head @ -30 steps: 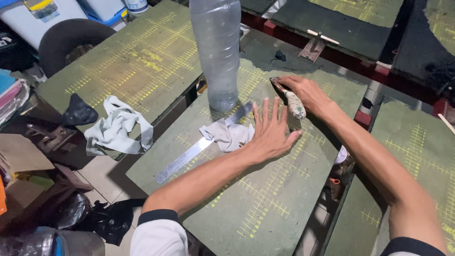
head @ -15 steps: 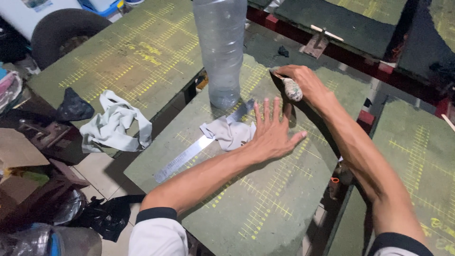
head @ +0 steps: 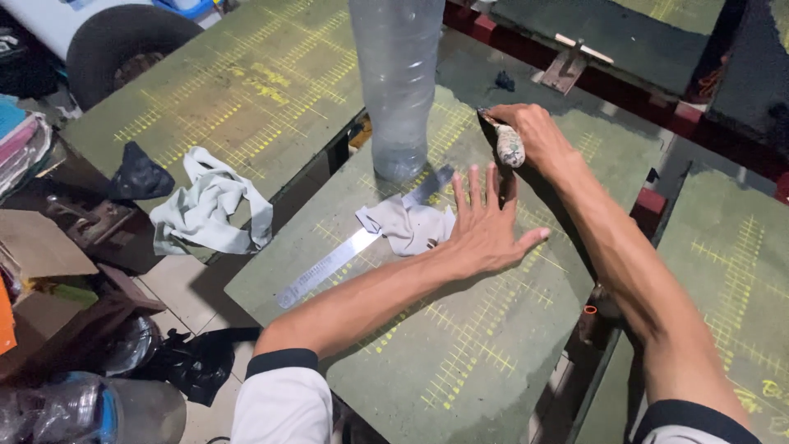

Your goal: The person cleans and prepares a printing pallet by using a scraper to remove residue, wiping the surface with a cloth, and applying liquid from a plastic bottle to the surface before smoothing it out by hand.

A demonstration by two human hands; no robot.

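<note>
Hands on green tabletop | left hand spread flat beside white rag, steel ruler running diagonally under it | right hand grip pinching small wrapped tool, just beyond left fingertips.

The green board in the middle of the frame looks matt and worn, its yellow grid lines scuffed. On it lie a shiny metal ruler and a soft, crumpled pale cloth. At the top stands a clear, glossy plastic bottle. A second wrinkled rag lies at left.
</note>
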